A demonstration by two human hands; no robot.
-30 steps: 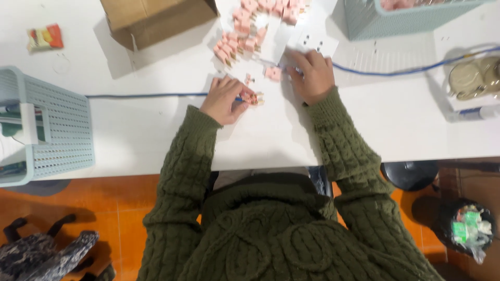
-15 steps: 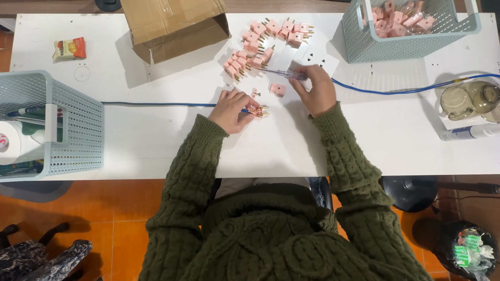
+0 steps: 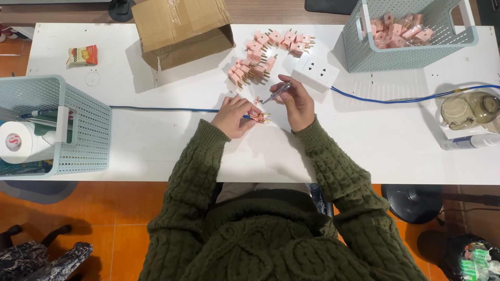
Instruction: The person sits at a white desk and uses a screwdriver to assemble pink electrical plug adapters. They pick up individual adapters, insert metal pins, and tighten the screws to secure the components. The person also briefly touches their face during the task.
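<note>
Left hand [image 3: 235, 115]: its grip is pinching a small pink plug [image 3: 260, 117], brass pins pointing right, low over the white surface [image 3: 156, 145].
Right hand [image 3: 297, 104]: its grip is pinching a slim screwdriver [image 3: 276, 93], tip angling toward the plug.
Beyond: pink plug pile [image 3: 265, 54] is lying beside a white socket block [image 3: 315, 70].

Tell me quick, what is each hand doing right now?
Left hand: closed on a pink plug on the white table.
Right hand: closed on a thin screwdriver.

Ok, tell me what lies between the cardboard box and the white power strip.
In the head view, a loose pile of pink plugs with brass pins lies on the white table between the cardboard box and the white power strip.
</note>
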